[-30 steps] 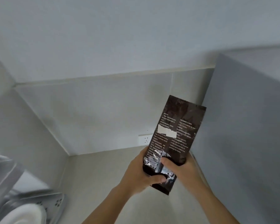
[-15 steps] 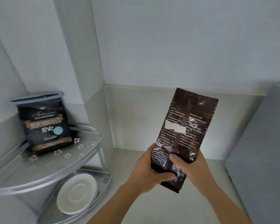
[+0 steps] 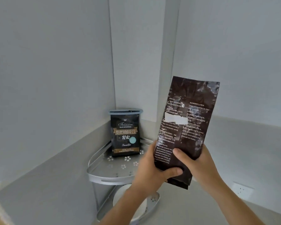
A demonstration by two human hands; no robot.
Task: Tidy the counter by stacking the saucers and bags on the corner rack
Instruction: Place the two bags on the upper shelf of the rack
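Hands fill the lower middle of the view, both wrapped around one tall dark brown bag (image 3: 187,125). The left hand (image 3: 150,170) has its grip closed on the bag's lower left edge, thumb lying across the front near the bottom. The right hand (image 3: 197,162) has its grip closed on the lower right side, thumb pressed on the front panel. The bag is held upright in the air, leaning slightly to the right, its crimped top edge uppermost. Its glossy face carries small white print and a pale rectangular patch; the print is too small to read.

To the left, a silver corner rack (image 3: 104,177) with two tiers stands in the corner where the grey walls meet. A smaller black coffee bag (image 3: 125,135), with gold lettering and a blue clip along its top, stands upright at the back of the upper tier, which has small flower-shaped cutouts. On the lower tier lies a white saucer (image 3: 128,198), partly hidden by the left forearm. The pale surface (image 3: 234,213) runs beneath the arms, and a white wall socket (image 3: 242,189) shows at right.
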